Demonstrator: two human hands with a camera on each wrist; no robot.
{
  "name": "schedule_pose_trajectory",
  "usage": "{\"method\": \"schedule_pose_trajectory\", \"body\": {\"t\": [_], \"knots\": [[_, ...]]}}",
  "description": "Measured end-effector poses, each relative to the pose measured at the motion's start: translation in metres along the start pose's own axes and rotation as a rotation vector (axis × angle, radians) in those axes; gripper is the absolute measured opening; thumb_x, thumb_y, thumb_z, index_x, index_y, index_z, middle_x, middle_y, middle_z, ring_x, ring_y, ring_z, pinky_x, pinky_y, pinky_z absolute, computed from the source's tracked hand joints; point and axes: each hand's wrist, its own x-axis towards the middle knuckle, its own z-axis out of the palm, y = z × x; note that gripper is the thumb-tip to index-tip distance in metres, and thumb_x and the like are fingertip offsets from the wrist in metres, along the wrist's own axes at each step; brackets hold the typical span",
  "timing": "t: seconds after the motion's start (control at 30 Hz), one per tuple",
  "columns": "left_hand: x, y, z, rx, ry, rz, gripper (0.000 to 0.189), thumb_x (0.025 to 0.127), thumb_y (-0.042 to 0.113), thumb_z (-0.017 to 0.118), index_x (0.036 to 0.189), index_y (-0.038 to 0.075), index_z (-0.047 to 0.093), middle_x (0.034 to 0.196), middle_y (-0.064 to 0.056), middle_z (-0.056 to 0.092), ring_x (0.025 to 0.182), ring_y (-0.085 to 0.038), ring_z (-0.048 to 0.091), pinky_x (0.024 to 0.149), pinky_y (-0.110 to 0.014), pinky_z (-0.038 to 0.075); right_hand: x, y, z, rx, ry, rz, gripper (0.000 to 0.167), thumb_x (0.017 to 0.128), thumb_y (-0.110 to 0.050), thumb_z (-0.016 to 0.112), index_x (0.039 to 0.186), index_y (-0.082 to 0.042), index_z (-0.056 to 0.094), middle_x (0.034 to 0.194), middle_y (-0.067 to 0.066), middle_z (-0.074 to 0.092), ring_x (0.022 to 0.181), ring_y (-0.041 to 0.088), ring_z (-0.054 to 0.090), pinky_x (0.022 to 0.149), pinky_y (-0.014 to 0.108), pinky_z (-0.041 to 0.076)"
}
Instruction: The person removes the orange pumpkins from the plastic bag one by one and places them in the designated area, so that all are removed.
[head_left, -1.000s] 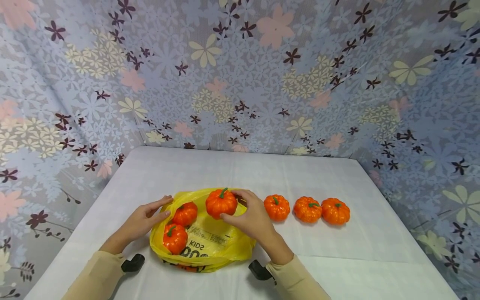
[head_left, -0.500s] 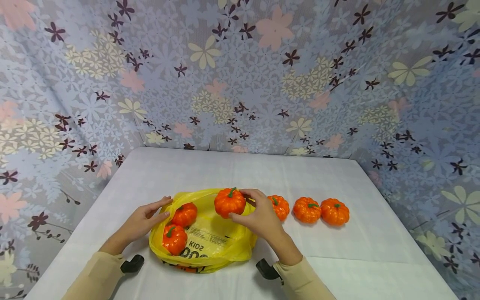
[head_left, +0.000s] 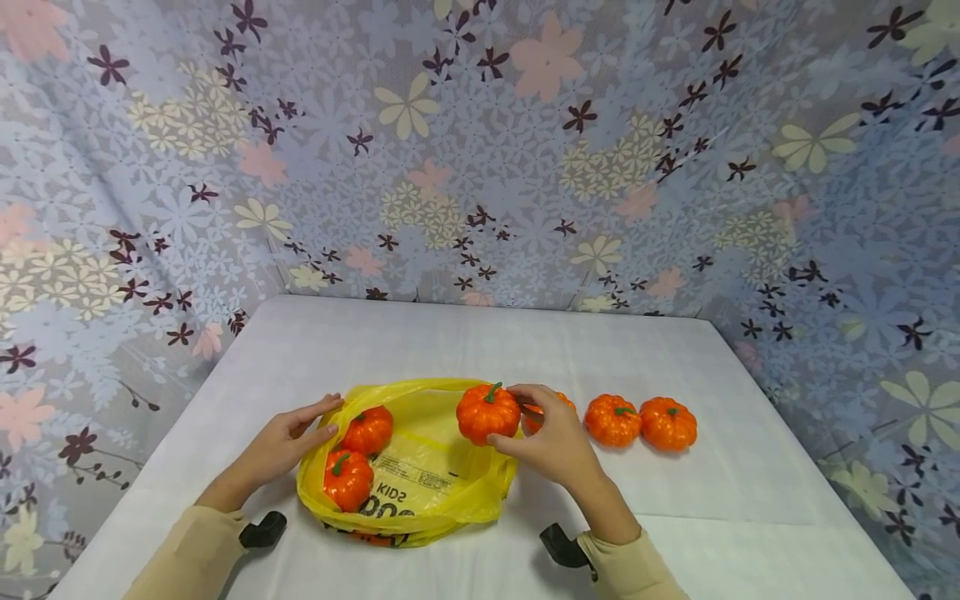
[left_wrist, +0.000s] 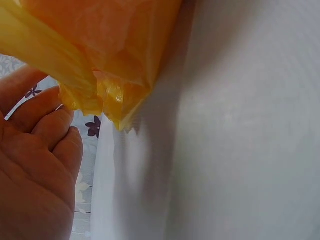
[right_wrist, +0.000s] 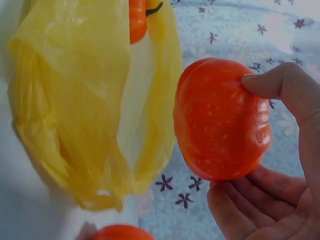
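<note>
Yellow bag (head_left: 457,512): apparent unloading step

Holding one pumpkin (head_left: 486,416) in right hand (head_left: 557,437), pinched between thumb and fingers, at bag's right side. At bag's left edge, left hand (head_left: 285,442), fingers loosely extended. Inside, two pumpkins (head_left: 349,482); on table (head_left: 750,475), row (head_left: 668,426) of three. Next, probably: carry clear of bag, lower onto table beside row, release.

1. Right of the yellow bag (head_left: 431,433), the right hand (head_left: 553,437) hides most of a loose pumpkin (head_left: 532,422).
2. Inside the bag, the fine print (head_left: 416,472) is too small to read.
3. Below the bag, the right-wrist view's bottom edge cuts off an orange thing (right_wrist: 125,233).
</note>
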Motion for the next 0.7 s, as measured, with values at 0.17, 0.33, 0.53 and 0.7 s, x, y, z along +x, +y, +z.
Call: {"method": "schedule_pose_trajectory", "body": {"t": [0.17,0.33,0.53,0.7], "knots": [[-0.001,0.000,-0.001,0.000,-0.005,0.001,0.055,0.101,0.033,0.062,0.147,0.004,0.052,0.155,-0.018,0.040,0.147,-0.039,0.028,0.115,-0.056,0.023,-0.007,0.007,-0.014,-0.028,0.012,-0.015,0.062,0.069,-0.017,0.094,0.124,-0.006,0.066,0.123,0.005,0.064,0.114,0.023,0.063,0.096,0.040,0.055],[-0.002,0.002,-0.001,-0.002,-0.004,-0.006,0.054,0.101,0.033,0.062,0.146,0.005,0.053,0.156,-0.018,0.040,0.147,-0.039,0.027,0.115,-0.057,0.023,-0.014,0.014,-0.030,-0.039,0.002,0.016,0.064,0.071,-0.017,0.093,0.127,-0.008,0.065,0.127,0.006,0.062,0.118,0.025,0.061,0.099,0.040,0.052],[-0.002,0.002,0.000,-0.013,-0.010,-0.012,0.055,0.101,0.034,0.062,0.147,0.004,0.052,0.156,-0.018,0.039,0.147,-0.040,0.027,0.115,-0.056,0.023,-0.023,0.024,-0.046,-0.035,-0.006,0.023,0.064,0.072,-0.015,0.092,0.129,-0.005,0.064,0.129,0.009,0.062,0.121,0.028,0.059,0.101,0.040,0.051],[-0.002,0.002,0.001,-0.007,-0.006,-0.012,0.055,0.101,0.034,0.062,0.147,0.004,0.052,0.156,-0.018,0.039,0.147,-0.039,0.027,0.115,-0.056,0.023,-0.030,0.032,-0.059,-0.065,-0.004,0.014,0.064,0.071,-0.017,0.093,0.127,-0.006,0.064,0.126,0.008,0.064,0.119,0.026,0.062,0.098,0.036,0.052]]}}
